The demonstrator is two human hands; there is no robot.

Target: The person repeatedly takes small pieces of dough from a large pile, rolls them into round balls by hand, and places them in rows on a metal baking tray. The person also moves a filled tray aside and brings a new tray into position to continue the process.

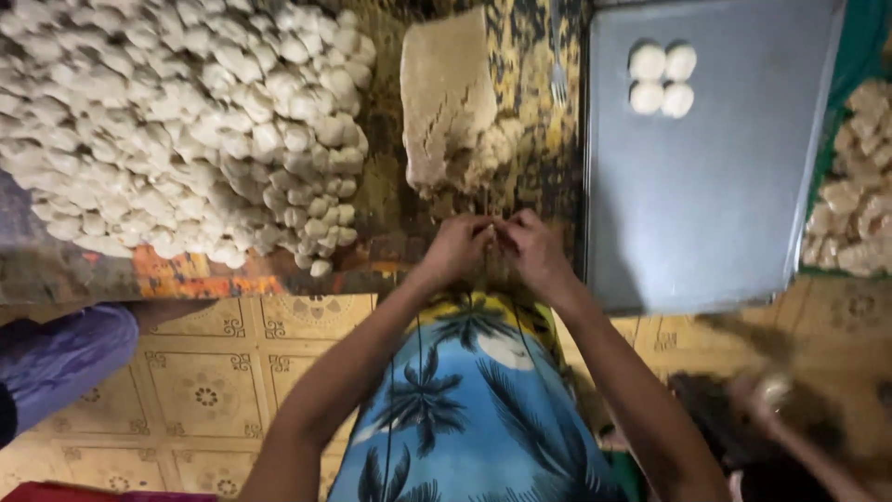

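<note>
A small bit of dough (495, 234) sits pinched between the fingertips of both hands, just below the centre of the frame; it is mostly hidden, so its shape cannot be told. The left hand (455, 249) and right hand (537, 253) meet over it, fingers curled in and touching, both equally close. Straight up the frame from them, very near, lies the dough block (446, 93), pale tan, its long axis running up and down, its lower right end torn and crumbly. To the right of the hands is a grey tray (706, 204) with four round white dough balls (662, 78) in its upper part. The upper left holds a large heap of pale pieces (177, 130). A fork (557, 74) lies between block and tray. Another person's blurred hand (767, 390) shows at lower right.
</note>
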